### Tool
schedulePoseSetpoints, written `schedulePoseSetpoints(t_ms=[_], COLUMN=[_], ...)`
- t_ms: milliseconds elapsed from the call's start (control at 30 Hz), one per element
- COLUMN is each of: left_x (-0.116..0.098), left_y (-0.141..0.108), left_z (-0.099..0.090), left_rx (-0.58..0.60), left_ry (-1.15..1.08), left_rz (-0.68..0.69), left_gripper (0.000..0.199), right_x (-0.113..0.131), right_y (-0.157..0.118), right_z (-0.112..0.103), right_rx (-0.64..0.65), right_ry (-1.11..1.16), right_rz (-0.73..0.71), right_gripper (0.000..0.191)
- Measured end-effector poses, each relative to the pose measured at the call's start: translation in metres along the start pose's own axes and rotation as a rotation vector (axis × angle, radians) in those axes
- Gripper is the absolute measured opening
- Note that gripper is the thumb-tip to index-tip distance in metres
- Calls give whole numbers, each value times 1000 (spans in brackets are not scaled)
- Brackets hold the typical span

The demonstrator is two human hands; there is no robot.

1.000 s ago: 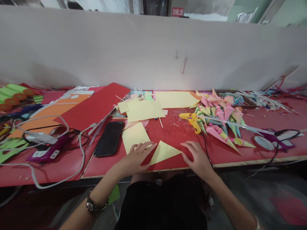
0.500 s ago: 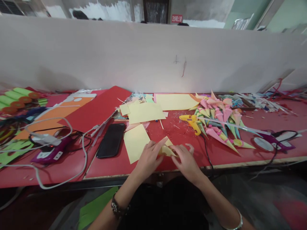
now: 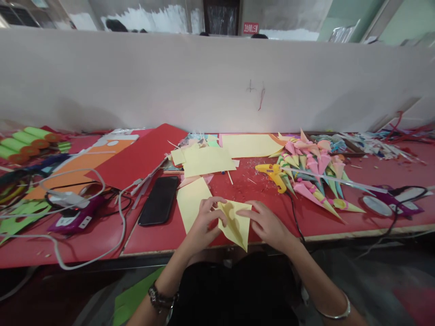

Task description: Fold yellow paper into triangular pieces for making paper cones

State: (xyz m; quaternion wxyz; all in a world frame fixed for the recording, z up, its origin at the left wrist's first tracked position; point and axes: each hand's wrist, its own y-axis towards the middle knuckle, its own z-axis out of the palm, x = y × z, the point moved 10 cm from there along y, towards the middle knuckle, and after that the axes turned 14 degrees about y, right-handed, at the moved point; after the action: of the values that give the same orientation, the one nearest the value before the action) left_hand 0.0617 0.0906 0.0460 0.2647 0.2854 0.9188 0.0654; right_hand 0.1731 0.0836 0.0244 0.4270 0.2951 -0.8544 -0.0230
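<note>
A creased piece of yellow paper (image 3: pixel 236 224) is held between my two hands at the table's front edge, its pointed end hanging toward me. My left hand (image 3: pixel 206 222) pinches its left side, fingers curled. On the right side, my right hand (image 3: pixel 267 222) grips the paper between thumb and fingers. A flat yellow sheet (image 3: pixel 190 201) lies beside my left hand, partly covered by it. Beyond my hands are more yellow sheets (image 3: pixel 209 160). A yellow glue gun (image 3: pixel 272 174) rests ahead of my right hand, next to a pile of pink, yellow and green paper cones (image 3: pixel 316 167).
A black phone (image 3: pixel 158 200) lies left of the yellow sheet. Farther left are red card (image 3: pixel 139 156), white cables and a purple power strip (image 3: pixel 78 217). At the right are another purple strip (image 3: pixel 408 203) and a round lid (image 3: pixel 377 206). A white partition (image 3: pixel 204 81) stands behind.
The yellow paper has been opened out and turned, its point now toward me. My hands have moved slightly apart around it, and the view has shifted a little.
</note>
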Motion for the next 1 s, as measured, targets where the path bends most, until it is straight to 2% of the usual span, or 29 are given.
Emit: schedulePoseSetpoints(t_ms=[100,200,367,433,600,733,867,1000], left_x=[4,9,12,18,48,53,57,57], left_y=[-3,-7,-8,-8,-15,-19,-22,-24], left_z=[-1,-2,2,3,18,29,22,19], left_rx=[-39,-75,-56,-90,-225,-275,-357,-387], left_ry=[-89,-189,-271,-320,-635,-829,-793,-756], left_rz=[-15,-50,-96,-166,-484,-580,-628,-652], left_gripper=[20,15,4,10,22,26,27,33], right_x=[-2,-2,-6,-10,-20,-31,-43,-47], right_y=[1,1,-2,-4,-9,-6,-2,-1], right_z=[-1,-11,-26,-27,-28,-17,7,25], right_rx=[-15,-115,-340,-400,-525,-547,-481,-387], right_ry=[194,334,413,427,437,728,1067,1124], right_rz=[1,-4,23,52,130,179,302,403], right_gripper=[27,11,14,14,23,19,46,34])
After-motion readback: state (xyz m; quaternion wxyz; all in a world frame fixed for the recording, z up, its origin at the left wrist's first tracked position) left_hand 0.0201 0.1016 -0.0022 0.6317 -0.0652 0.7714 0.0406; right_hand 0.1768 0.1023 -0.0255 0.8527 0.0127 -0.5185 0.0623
